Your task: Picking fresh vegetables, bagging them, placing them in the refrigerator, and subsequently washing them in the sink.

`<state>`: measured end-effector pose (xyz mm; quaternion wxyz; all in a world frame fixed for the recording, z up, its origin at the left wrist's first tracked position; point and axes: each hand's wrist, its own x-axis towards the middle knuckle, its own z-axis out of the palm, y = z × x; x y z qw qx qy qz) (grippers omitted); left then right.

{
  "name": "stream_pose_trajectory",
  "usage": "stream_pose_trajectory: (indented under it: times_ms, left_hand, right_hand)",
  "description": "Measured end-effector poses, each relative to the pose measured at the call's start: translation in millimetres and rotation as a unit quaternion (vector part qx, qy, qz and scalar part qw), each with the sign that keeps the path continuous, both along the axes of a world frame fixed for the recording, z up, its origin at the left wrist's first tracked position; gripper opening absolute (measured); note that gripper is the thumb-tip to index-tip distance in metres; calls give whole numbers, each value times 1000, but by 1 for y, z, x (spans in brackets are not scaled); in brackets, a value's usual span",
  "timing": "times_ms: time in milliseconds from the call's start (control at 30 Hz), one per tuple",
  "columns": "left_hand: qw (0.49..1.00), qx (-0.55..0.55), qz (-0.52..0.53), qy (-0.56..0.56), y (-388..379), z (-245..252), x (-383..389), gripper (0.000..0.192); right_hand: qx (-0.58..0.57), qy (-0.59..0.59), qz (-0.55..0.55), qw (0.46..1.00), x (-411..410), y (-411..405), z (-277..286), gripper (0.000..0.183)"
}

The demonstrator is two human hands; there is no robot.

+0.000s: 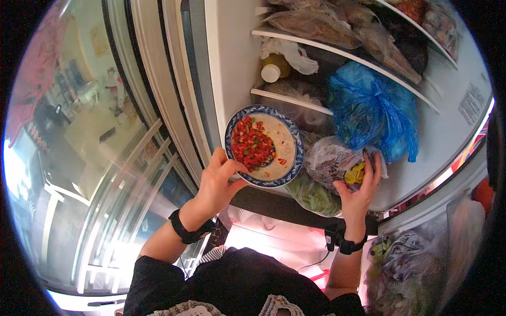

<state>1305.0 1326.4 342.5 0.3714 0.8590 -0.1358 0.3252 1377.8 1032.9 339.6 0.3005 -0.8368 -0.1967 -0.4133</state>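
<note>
My left hand (219,185) grips the near-left rim of a blue-and-white plate (290,148). Chopped red chilli with bits of green (251,144) lies heaped on the plate's left side. Over on the right, my right hand (361,189) has its fingers around the side of a clear plastic bag (324,158) with dark contents and a yellow piece. Whether it grips the bag firmly is hard to tell. Behind that bag sits a knotted blue plastic bag (373,106). A bag of green vegetables (314,193) lies below, between the two hands.
An open refrigerator surrounds both hands, with white-edged shelves (292,102) at the back. A jar with a white lid (270,73) and bagged food (316,23) sit on them. Filled door bins (419,256) are at right. Sliding glass panels (118,177) stand close on the left.
</note>
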Motion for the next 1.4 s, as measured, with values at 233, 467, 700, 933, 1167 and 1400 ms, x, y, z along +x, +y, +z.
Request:
stream_pose_trajectory:
  times_ms: [233,467,700,933,1167,1400]
  left_hand:
    - [999,29,28,-27,-2,-11,7,35]
    - [996,-84,-12,4,-5,-45,25,32]
    - [986,-149,-59,36,5,-54,35,31]
    - [988,-137,-34,57,5,-46,33,30]
    - [991,-121,-23,50,4,-47,34,30]
    - [994,-106,-13,31,2,-56,34,30]
  right_hand:
    - [-17,19,-18,1000,-2,4,8,83]
    - [19,-12,-42,999,-15,28,19,89]
    - [57,119,22,991,-16,3,30,81]
    - [-18,117,56,991,-24,25,48,59]
    - [112,-20,66,991,-26,53,53,28]
    - [494,100,141,852,-5,88,112,16]
